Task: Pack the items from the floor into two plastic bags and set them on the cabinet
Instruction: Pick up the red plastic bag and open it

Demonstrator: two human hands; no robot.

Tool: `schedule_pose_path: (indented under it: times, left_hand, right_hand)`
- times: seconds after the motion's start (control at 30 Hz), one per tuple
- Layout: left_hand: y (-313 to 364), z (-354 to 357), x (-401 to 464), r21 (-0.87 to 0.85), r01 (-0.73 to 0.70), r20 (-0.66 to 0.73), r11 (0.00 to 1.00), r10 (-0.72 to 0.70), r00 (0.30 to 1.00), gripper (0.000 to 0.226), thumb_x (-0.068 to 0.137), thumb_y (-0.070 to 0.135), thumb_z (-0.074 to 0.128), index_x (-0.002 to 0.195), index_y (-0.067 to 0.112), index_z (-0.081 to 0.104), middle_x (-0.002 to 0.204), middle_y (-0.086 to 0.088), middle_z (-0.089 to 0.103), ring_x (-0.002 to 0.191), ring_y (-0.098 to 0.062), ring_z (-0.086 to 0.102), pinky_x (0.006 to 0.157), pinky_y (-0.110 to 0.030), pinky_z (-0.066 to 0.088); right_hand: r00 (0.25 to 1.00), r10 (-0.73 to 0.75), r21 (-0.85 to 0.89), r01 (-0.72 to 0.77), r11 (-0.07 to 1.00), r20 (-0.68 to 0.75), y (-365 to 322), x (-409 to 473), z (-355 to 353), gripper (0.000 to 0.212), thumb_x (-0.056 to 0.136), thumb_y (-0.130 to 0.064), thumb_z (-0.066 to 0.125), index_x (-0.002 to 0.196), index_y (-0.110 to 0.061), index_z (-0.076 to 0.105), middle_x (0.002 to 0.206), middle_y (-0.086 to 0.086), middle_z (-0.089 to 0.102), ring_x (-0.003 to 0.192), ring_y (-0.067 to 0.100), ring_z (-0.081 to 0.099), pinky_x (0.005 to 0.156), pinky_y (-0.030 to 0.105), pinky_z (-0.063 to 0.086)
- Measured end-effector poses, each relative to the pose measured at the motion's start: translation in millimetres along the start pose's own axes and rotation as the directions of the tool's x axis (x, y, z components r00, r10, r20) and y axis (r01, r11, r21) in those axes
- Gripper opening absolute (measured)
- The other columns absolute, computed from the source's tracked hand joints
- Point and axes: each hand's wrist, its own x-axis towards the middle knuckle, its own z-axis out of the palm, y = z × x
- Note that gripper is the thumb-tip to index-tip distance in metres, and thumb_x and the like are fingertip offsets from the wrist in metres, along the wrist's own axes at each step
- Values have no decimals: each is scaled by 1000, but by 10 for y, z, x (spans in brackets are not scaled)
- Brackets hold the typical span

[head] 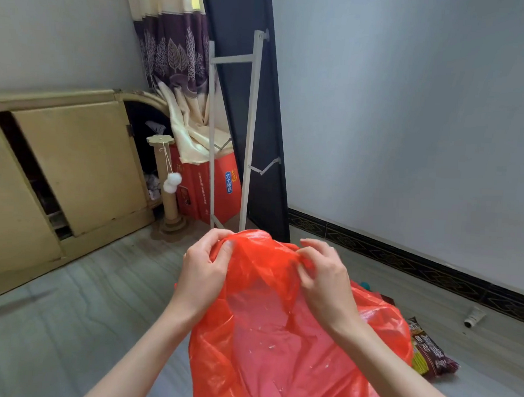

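Head view, frame ctr: left hand [204,269] & right hand [323,277] both pinched on red plastic bag [278,335] top edge; snack packet [429,349] lower right.

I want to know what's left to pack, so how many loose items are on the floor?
2 show clearly: a dark snack packet right of the red bag, and a white tube near the wall. The bag may hide more.
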Motion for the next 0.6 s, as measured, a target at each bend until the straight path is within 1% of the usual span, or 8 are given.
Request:
schedule_pose_path:
  times: [0.1, 0.17, 0.23, 0.27, 0.33, 0.4, 0.5, 0.6]
  left_hand:
    - [-84, -77, 11, 168, -77, -8, 983, 79, 997, 13, 90, 19, 56, 82, 28, 60, 76, 14, 65, 76, 4, 58, 69, -12, 42]
    - [-127, -107, 18, 304, -89, 39, 948, 81, 996, 12, 91, 24, 54, 83, 33, 58, 77, 15, 64, 80, -1, 58, 72, -22, 44]
    - [-150, -94, 26, 456, -42, 108, 889, -8, 994, 12, 93, 30, 48, 91, 34, 58, 86, 10, 64, 90, -17, 58, 76, -34, 45]
    - [-158, -76, 27, 542, -33, 124, 840, -41, 991, 15, 94, 30, 45, 97, 34, 59, 93, 6, 63, 95, -21, 56, 79, -36, 44]
    - [-164, -36, 15, 628, -74, 113, 775, 3, 994, 22, 93, 25, 47, 109, 30, 60, 104, 1, 58, 105, -23, 51, 88, -38, 39]
    - [-111, 19, -33, 529, -211, 116, 822, 176, 977, 31, 90, 28, 50, 121, 24, 55, 114, 2, 54, 112, -18, 47, 94, -35, 35]
    - [16, 159, -130, 285, -450, 285, 846, 373, 883, 48, 87, 39, 52, 128, 16, 46, 121, 3, 50, 115, -9, 46, 101, -22, 35]
    - [59, 296, -210, 174, -504, 417, 846, 400, 816, 50, 85, 34, 60, 129, 16, 42, 121, 8, 46, 114, -1, 45, 100, -11, 32]
  right_hand:
    - [989, 140, 181, -129, 975, -45, 48, 140, -108, 16, 85, -5, 58, 88, -9, 73, 91, 4, 66, 87, 14, 56, 75, 14, 37]
    - [966, 247, 395, -256, 882, 75, 92, 236, -188, 18, 87, -6, 56, 85, -14, 72, 84, -1, 68, 81, 10, 59, 73, 16, 42]
    - [924, 318, 541, -383, 749, 214, 112, 277, -222, 22, 89, -6, 53, 79, -19, 69, 80, 1, 68, 73, 9, 58, 69, 22, 45]
    - [903, 345, 567, -428, 703, 255, 114, 283, -224, 23, 89, -7, 52, 78, -20, 67, 78, 2, 66, 68, 8, 57, 65, 22, 45]
    - [895, 361, 548, -447, 707, 264, 118, 283, -214, 24, 90, -7, 50, 76, -20, 63, 73, -1, 62, 60, 3, 53, 56, 19, 43]
    - [899, 349, 548, -438, 712, 265, 110, 286, -196, 24, 91, -6, 48, 77, -21, 60, 74, -2, 59, 61, 3, 51, 56, 17, 41]
    - [869, 328, 607, -493, 624, 370, 53, 259, -151, 19, 89, -4, 52, 84, -20, 59, 76, 1, 59, 58, 4, 51, 51, 14, 42]
    - [817, 347, 656, -577, 488, 461, -15, 258, -147, 19, 85, -2, 56, 98, -15, 60, 81, 5, 61, 57, 8, 55, 48, 17, 46]
